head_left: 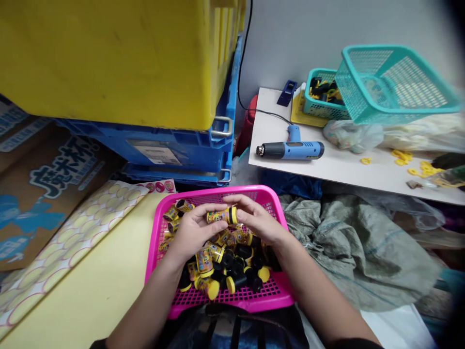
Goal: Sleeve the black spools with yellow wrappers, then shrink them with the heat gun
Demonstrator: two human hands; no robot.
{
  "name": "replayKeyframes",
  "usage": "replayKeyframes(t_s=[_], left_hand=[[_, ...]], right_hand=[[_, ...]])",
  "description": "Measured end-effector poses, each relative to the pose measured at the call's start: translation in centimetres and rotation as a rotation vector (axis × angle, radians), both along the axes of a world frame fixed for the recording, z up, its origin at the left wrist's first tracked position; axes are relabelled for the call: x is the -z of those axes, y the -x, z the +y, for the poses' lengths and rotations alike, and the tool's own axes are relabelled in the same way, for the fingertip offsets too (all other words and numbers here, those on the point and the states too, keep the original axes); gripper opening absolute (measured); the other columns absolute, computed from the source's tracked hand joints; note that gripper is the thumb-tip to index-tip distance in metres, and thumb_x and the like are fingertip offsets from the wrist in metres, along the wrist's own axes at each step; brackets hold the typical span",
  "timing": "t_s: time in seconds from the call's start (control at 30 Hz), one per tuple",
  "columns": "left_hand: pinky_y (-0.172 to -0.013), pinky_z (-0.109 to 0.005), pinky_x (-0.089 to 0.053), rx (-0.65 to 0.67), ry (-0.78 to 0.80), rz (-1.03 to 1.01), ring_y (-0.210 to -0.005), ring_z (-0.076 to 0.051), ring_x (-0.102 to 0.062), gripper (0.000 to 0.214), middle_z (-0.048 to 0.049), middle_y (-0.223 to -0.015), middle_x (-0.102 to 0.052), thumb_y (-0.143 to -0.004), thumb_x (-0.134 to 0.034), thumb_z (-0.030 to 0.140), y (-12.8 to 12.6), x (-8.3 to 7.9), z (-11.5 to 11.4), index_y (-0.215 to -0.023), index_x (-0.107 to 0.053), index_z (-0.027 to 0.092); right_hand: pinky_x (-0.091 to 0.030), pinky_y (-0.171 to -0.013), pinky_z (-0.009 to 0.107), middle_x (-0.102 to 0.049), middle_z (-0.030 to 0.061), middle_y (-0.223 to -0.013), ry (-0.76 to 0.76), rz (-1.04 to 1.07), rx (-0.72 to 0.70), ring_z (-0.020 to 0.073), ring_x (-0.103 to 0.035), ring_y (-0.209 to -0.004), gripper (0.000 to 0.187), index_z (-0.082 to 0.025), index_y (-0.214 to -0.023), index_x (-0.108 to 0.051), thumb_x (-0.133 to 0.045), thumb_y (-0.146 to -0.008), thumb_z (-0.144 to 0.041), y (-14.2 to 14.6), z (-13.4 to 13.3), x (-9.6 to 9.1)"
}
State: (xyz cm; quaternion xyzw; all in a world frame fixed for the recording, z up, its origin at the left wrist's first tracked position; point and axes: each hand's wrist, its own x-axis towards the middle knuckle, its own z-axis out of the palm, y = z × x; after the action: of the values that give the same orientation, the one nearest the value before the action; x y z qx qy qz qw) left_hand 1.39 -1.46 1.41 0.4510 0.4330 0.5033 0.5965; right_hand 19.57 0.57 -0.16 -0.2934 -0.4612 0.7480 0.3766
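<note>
Canister [219, 216] sits over pink basket [285, 292]: my left grip [194, 229] pinches it, right grip [257, 222] half-curled at its cap [234, 215], contact unclear. I read handling step; next calls for steady left.

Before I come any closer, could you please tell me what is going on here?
The person's left hand holds a small yellow printed canister, while the right hand is at its black-and-yellow end. Both hands are over a pink mesh basket, which contains more printed canisters and black canisters. To the right, a blue heat gun lies on a white table.
</note>
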Motion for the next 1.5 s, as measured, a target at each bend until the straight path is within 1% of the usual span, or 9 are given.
replayKeyframes(t_s=[0.27,0.67,0.8,0.93,1.03,1.1,1.2,1.33,1.5], left_hand=[[-0.065,-0.022,-0.057,0.014,-0.014,-0.006,-0.071,-0.014,-0.068,0.026,-0.0036,-0.085,-0.075,-0.059,-0.084,0.02,-0.8,-0.3,-0.5,-0.083,-0.075,0.019],[-0.062,-0.025,-0.055,0.033,0.015,0.075,-0.068,-0.014,-0.065,0.027,-0.0031,-0.091,-0.071,-0.073,-0.075,0.035,0.2,0.5,-1.2,-0.095,-0.068,0.021],[-0.08,-0.029,-0.052,0.003,-0.186,0.453,-0.088,-0.019,-0.065,0.023,-0.0052,-0.096,-0.07,-0.077,-0.07,0.035,2.0,-0.6,-0.9,-0.097,-0.069,0.022],[-0.095,-0.039,-0.045,0.388,-0.24,0.844,-0.103,-0.025,-0.062,0.023,-0.006,-0.104,-0.072,-0.077,-0.07,0.036,2.9,-1.4,-1.1,-0.098,-0.075,0.027],[-0.101,-0.044,-0.041,0.689,-0.185,0.951,-0.118,-0.03,-0.056,0.028,-0.0069,-0.121,-0.068,-0.075,-0.072,0.04,2.6,-1.1,-1.4,-0.101,-0.075,0.031],[-0.102,-0.041,-0.041,0.739,-0.163,0.945,-0.119,-0.028,-0.056,0.026,-0.0068,-0.124,-0.067,-0.079,-0.067,0.041,2.4,-0.8,-1.1,-0.101,-0.075,0.031],[-0.095,-0.035,-0.045,0.633,-0.23,0.968,-0.105,-0.024,-0.064,0.022,-0.0056,-0.108,-0.073,-0.085,-0.059,0.037,1.7,-0.2,0.7,-0.095,-0.077,0.028],[-0.089,-0.035,-0.046,0.516,-0.219,1.209,-0.094,-0.026,-0.067,0.02,-0.0087,-0.096,-0.075,-0.083,-0.057,0.025,-0.8,1.2,4.0,-0.09,-0.075,0.022],[-0.079,-0.036,-0.049,0.421,-0.071,1.292,-0.093,-0.031,-0.069,0.027,-0.0164,-0.097,-0.074,-0.078,-0.062,0.023,-4.9,4.2,5.9,-0.102,-0.071,0.017]], right_hand=[[-0.055,-0.069,0.022,-0.058,-0.0016,-0.092,0.216,0.261,-0.153,0.0082,-0.062,-0.076,0.049,-0.022,-0.109,-0.055,-0.078,-0.072,-0.044,0.9,-0.4,0.2],[-0.05,-0.063,0.026,-0.061,0.0005,-0.085,-0.014,-0.034,-0.074,0.0116,-0.06,-0.068,0.05,-0.019,-0.102,-0.055,-0.065,-0.076,-0.062,0.6,0.5,-0.2],[-0.045,-0.065,0.03,-0.06,0.0028,-0.072,-0.303,-0.695,-0.067,0.0159,-0.057,-0.068,0.038,-0.018,-0.076,-0.059,-0.055,-0.086,-0.055,-0.8,0.5,-1.4],[-0.046,-0.077,0.042,-0.068,0.0167,-0.087,-0.484,-1.465,-0.424,0.0328,-0.061,-0.092,0.026,-0.015,-0.079,-0.069,-0.071,-0.075,-0.04,-0.2,-0.9,-1.8],[-0.041,-0.092,0.052,-0.063,0.0243,-0.113,-0.602,-1.613,-0.59,0.0415,-0.05,-0.116,0.037,-0.011,-0.097,-0.071,-0.077,-0.068,-0.035,0.6,-1.8,-1.5],[-0.038,-0.096,0.053,-0.062,0.0222,-0.118,-0.638,-1.564,-0.599,0.0401,-0.048,-0.118,0.04,-0.013,-0.104,-0.069,-0.075,-0.068,-0.029,0.4,-1.9,-1.3],[-0.044,-0.087,0.042,-0.067,0.0133,-0.103,-0.555,-1.313,-0.47,0.0314,-0.057,-0.104,0.036,-0.016,-0.1,-0.065,-0.072,-0.066,-0.025,-1.1,-1.2,-0.7],[-0.045,-0.068,0.03,-0.066,0.0049,-0.09,-0.322,-0.939,-0.011,0.0172,-0.059,-0.074,0.031,-0.017,-0.101,-0.06,-0.066,-0.075,-0.034,-3.0,0.2,0.7],[-0.049,-0.074,0.032,-0.064,0.0049,-0.094,-0.236,-0.61,0.305,0.017,-0.06,-0.08,0.042,-0.017,-0.111,-0.058,-0.066,-0.075,-0.038,-3.1,1.1,2.0]])
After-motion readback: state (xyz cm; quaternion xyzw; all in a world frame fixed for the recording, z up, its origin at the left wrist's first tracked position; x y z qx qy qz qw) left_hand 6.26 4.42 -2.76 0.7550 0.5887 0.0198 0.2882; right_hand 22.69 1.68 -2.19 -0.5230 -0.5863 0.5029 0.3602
